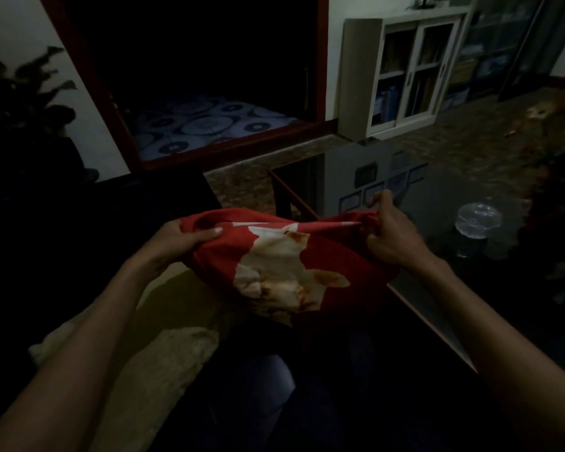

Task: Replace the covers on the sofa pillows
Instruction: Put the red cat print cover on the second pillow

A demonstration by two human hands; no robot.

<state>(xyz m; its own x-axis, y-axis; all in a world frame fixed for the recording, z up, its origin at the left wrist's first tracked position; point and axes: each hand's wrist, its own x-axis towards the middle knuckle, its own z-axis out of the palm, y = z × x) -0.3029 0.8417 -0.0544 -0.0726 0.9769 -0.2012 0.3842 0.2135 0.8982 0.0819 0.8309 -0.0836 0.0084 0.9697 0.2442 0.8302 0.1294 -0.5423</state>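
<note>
Head view. Bare forearms run in from the bottom corners toward the middle of the frame; light is very low. Between them, below the hands, I see dark trousers [261,386] and, under the left forearm, a pale cream pillow [163,363] lying on a dark sofa seat [46,256].

Left hand [180,239] is closed on the left edge of a red pillow cover [268,249], thumb on top of the cloth, fingers curled underneath. Right hand [388,236] pinches the cover's right end, bunched and gathered in the fingers, index finger lifted. Cloth is stretched taut between the two hands along its upper edge; the rest sags below. Cover carries a cream and orange-brown print, shape not readable. I cannot tell whether a pillow is inside it.

Beyond and under the right hand: a glass-topped coffee table [437,203], with a clear glass object [478,220] to the right of that hand. Farther off, a white glass-door cabinet [415,70]. Beyond the left hand, a dark doorway.
</note>
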